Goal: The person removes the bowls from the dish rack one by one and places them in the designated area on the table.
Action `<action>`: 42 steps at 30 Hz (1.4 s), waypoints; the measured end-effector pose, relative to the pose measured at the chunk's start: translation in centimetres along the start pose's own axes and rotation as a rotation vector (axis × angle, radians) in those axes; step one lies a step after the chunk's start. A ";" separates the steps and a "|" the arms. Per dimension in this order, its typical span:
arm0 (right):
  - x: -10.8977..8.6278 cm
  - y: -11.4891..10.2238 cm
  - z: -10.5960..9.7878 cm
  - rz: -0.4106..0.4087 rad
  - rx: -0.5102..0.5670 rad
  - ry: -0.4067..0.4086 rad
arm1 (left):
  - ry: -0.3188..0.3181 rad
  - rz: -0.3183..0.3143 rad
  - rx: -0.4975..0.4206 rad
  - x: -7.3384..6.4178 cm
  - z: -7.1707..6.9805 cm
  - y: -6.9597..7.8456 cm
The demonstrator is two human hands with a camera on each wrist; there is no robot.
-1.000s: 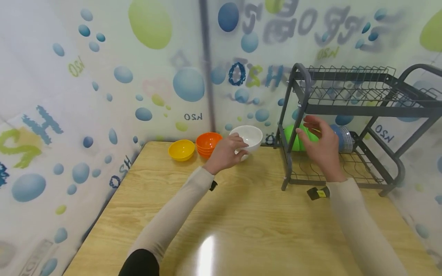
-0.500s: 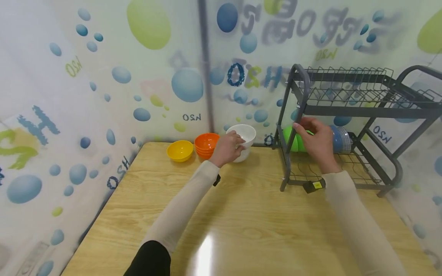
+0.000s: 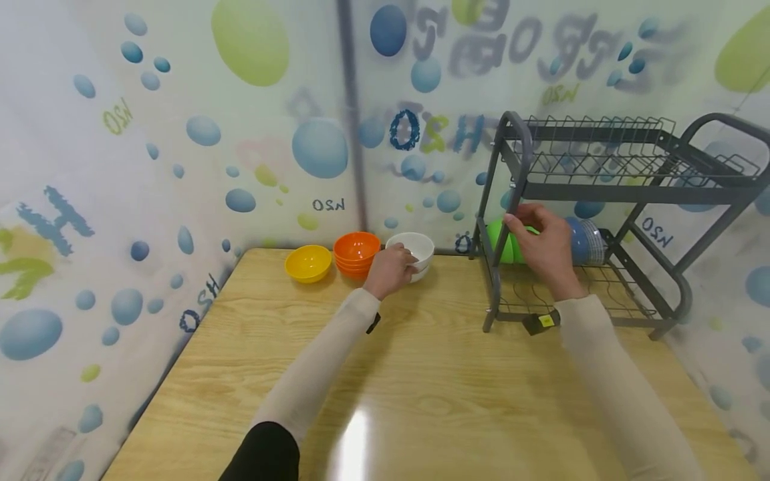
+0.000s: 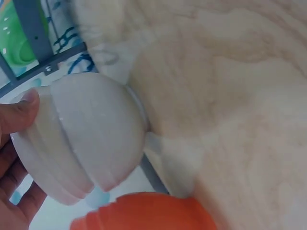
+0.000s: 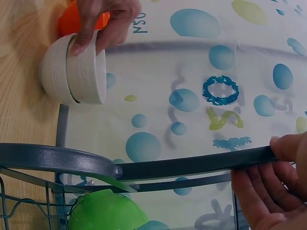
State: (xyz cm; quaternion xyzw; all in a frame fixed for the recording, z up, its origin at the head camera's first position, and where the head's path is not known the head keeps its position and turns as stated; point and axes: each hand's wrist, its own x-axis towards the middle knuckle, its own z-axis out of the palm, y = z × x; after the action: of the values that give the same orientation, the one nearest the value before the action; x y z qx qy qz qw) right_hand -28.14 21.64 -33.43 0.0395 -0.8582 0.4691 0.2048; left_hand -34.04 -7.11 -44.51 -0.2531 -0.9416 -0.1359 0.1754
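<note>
Two white bowls stand nested on the table beside the orange ones. My left hand (image 3: 388, 272) pinches the upper white bowl (image 4: 50, 148) at its rim, thumb outside. That bowl sits in the lower white bowl (image 4: 103, 129), with a thin gap between their rims in the left wrist view. My right hand (image 3: 549, 250) grips the front left post (image 5: 192, 164) of a dark grey two-tier dish rack (image 3: 607, 192), thumb on one side and fingers on the other. Behind that hand, on the rack's lower tier, lie green bowls (image 5: 105, 213) tipped on their side.
Left of the white bowls is a stack of orange bowls (image 3: 356, 252), then a yellow bowl (image 3: 309, 264). A blue stack (image 3: 580, 240) lies on the rack's lower tier. The rack's upper wire basket (image 3: 601, 160) holds nothing. A patterned curtain hangs behind the wooden table (image 3: 409, 387).
My left hand has lowered the upper white bowl, moving slightly left, into the lower one. My right hand has closed onto the rack's post. The head view has shifted slightly.
</note>
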 end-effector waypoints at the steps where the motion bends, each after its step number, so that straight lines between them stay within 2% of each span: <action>1: 0.0 -0.1 0.0 -0.002 0.003 0.001 | 0.000 -0.004 0.004 -0.1 0.1 -0.1; 8: -0.2 0.1 0.3 0.009 0.008 0.002 | 0.007 -0.013 0.036 -0.8 1.1 -0.7; 13: -0.3 0.0 0.3 -0.008 0.006 0.006 | 0.009 -0.007 0.031 -0.9 1.1 -0.6; 21: -0.3 -0.1 0.2 -0.022 0.016 0.004 | -0.052 0.014 0.024 -0.6 0.9 -0.5; 28: -0.3 -0.2 0.0 -0.024 0.011 -0.003 | -0.069 0.016 -0.008 -0.6 1.0 -0.4; 33: -0.3 -0.2 -0.1 -0.024 -0.005 -0.004 | -0.067 -0.002 -0.052 -0.8 1.1 -0.3; 42: -0.3 0.0 0.1 -0.016 -0.001 -0.013 | -0.075 -0.083 -0.159 -0.5 0.7 0.6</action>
State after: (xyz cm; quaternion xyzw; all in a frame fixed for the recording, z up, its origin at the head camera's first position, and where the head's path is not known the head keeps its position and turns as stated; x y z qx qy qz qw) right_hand -27.88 21.55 -33.62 0.0490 -0.8594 0.4668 0.2030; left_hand -33.52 -6.55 -45.22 -0.2320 -0.9435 -0.2077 0.1135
